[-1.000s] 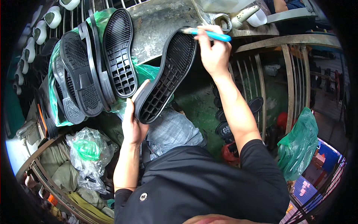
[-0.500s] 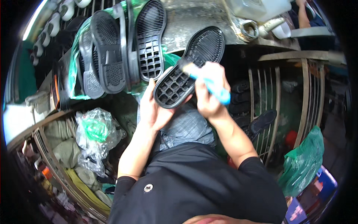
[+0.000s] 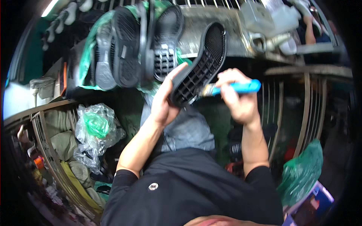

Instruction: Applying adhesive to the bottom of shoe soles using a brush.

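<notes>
My left hand [image 3: 164,100] grips a black shoe sole [image 3: 205,60] by its heel end, tilted with the grid-patterned inner side facing right. In my right hand [image 3: 240,98] is a paintbrush with a blue handle [image 3: 247,86]. Its bristles [image 3: 205,90] are at the sole's right edge near the heel grid; whether they touch is blurred. Another sole [image 3: 168,28] with a similar grid lies on the bench just beyond my left hand. Left of it, more black soles [image 3: 125,45] stand or lie on green plastic.
A worn bench [image 3: 215,17] runs along the far side, carrying a translucent plastic container [image 3: 257,17] and a dirty pot [image 3: 259,41]. Slatted racks [image 3: 307,109] stand at both sides. A clear plastic bag [image 3: 88,141] lies at left, a green bag [image 3: 303,169] at right.
The sole has turned steeper, onto its edge, and shifted slightly right. My right hand with the paintbrush has moved right and down, from the sole's middle to its right edge near the heel.
</notes>
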The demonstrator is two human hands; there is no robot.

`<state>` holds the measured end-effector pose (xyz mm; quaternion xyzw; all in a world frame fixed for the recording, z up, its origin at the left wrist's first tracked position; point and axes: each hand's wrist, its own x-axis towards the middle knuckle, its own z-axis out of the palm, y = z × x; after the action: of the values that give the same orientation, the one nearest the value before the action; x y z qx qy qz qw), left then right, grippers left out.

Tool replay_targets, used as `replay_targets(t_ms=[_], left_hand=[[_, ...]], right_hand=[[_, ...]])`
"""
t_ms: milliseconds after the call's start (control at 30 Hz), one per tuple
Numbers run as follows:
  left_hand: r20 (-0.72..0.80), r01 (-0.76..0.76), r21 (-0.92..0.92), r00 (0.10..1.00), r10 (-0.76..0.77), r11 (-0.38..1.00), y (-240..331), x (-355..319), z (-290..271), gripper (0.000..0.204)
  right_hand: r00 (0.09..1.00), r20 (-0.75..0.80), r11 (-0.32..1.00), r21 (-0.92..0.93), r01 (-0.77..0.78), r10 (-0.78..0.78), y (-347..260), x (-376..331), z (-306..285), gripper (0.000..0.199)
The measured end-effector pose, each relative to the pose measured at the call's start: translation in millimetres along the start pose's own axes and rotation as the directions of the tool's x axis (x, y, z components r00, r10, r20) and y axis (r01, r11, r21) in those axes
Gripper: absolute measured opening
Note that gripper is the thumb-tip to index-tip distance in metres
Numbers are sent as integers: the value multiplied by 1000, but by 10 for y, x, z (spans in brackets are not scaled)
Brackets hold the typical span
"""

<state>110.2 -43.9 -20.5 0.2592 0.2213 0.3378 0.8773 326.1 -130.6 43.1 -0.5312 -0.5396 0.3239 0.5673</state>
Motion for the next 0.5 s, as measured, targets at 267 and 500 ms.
replay_targets(t_ms=[267,500], left_hand=[[-13,-381,59,924,383,922,1237,708,319,65],[-230,-485,1,851,472,874,2286,2458,-536,26]], right_hand=[[910,-414,994,94,61,-16,405,-92,415,25],[925,-348,985,128,-116,154,464,-41,498,22]])
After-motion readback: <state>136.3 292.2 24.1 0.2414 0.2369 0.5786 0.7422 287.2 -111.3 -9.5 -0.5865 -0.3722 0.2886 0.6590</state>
